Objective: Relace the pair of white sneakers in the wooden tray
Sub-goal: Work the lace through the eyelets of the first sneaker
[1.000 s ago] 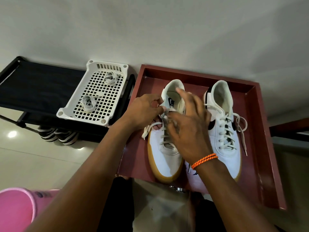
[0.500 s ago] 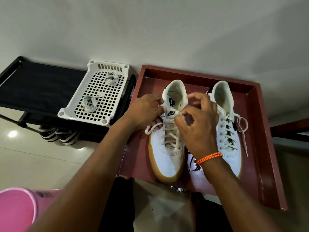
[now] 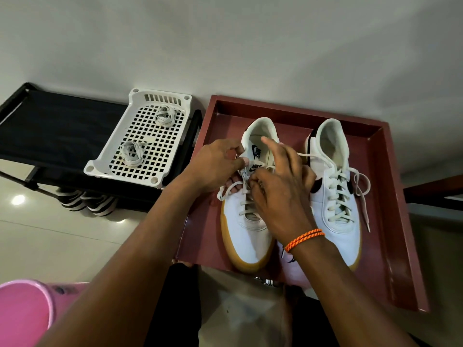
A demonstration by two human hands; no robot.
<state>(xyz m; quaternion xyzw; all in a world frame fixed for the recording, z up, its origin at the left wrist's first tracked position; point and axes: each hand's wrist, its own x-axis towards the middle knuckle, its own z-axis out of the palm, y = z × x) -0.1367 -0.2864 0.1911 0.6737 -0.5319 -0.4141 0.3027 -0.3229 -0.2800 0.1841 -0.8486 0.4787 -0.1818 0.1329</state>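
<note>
I see the wooden tray [image 3: 395,221] set against the wall [image 3: 225,46]; inside it the left sneaker [image 3: 246,236] and the right sneaker [image 3: 335,196] lie side by side with toes toward me, a narrow strip of bare tray floor between them and wider room by the tray's right rim; the right sneaker's lace ends trail loose toward that rim. My left hand [image 3: 213,166] curls at the left sneaker's upper eyelets, pinching the lace [image 3: 225,192] against the tongue; my right hand [image 3: 280,191] covers the lacing, thumb and fingers closed on the lace, forefinger raised over the shoe opening; an orange wristband [image 3: 304,239] rings that wrist. Left of the tray a white basket [image 3: 140,136] with two coiled laces sits on a black rack [image 3: 50,126]; pale floor tiles [image 3: 62,234] lie below it, a pink tub [image 3: 22,314] nearer me.
</note>
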